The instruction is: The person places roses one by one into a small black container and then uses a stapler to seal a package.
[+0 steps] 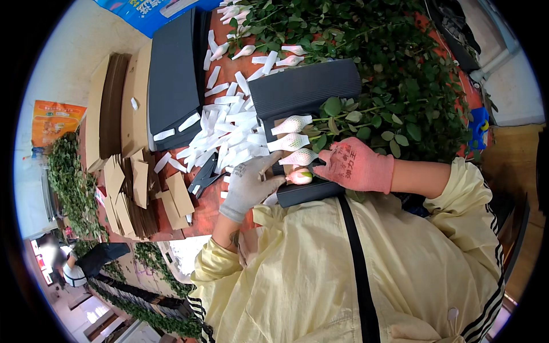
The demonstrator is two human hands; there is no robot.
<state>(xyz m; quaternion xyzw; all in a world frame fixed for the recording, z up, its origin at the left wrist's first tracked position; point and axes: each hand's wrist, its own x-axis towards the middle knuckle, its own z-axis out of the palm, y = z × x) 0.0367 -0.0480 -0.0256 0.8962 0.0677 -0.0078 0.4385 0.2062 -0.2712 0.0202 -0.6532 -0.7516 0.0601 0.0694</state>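
A bare pale-pink rose bud lies on a cardboard strip over the dark corrugated sheet. My left hand, in a grey-white glove, has thumb and forefinger apart, the thumb tip beside the bud. My right hand, in a pink glove bearing writing, is at the bud's stem end; its fingertips are partly hidden, so its grip is unclear. Just above the bare bud, several roses in white foam mesh sleeves lie in a row, leafy stems running right.
Loose white foam sleeves are heaped left of the row, beside a black stapler. Folded cardboard pieces and dark sheets stand farther left. Rose foliage covers the far right table. Another person is at lower left.
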